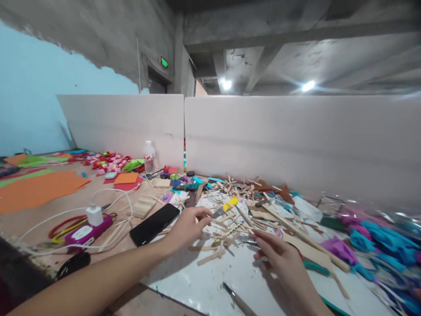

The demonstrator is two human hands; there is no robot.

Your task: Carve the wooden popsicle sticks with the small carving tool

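My left hand [189,228] is over the left edge of a pile of wooden sticks [230,219], thumb and forefinger apart, with nothing visible between them. Just beyond its fingertips lies a yellow-handled tool [231,202] with a flat grey blade. To the right, my right hand [279,259] hovers above the white board [194,285], its fingers loosely stretched. A thin metal tip [247,242] shows by those fingers; the hand hides what it belongs to. Between the hands, a few sticks [212,253] lie crossed. A green handle [315,267] emerges beyond my right hand.
Left of my left hand lies a black phone [154,224]; a purple power strip [88,232] with white cables sits further left. A slim-handled blade tool [238,299] is at the front. A water bottle [149,158] stands before the white partition [131,118]. Blue fabric [388,241] is heaped right.
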